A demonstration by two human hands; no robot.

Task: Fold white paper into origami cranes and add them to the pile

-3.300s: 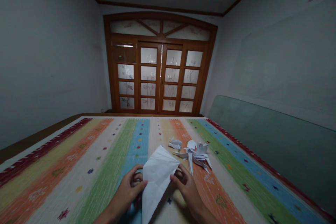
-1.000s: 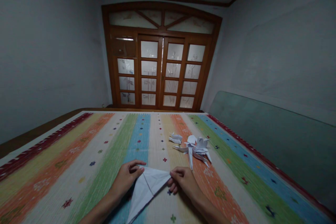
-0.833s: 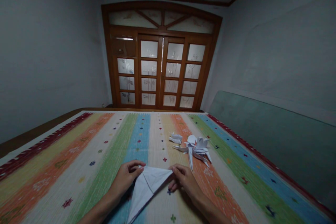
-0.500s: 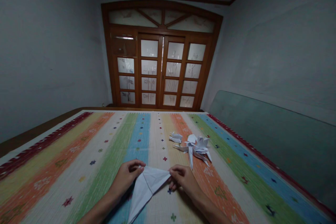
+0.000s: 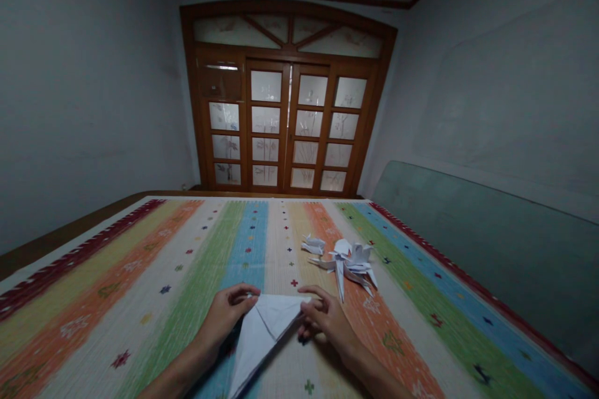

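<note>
Pinching a white folded paper triangle in my left hand; my half-open right hand is at its other tip, grip hard to tell. White paper birds sit past that hand on a striped woven mat.

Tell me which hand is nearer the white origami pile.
Right. The right hand is just below and left of the white origami pile, not touching it. The left hand is farther away, beyond the folded paper.
</note>
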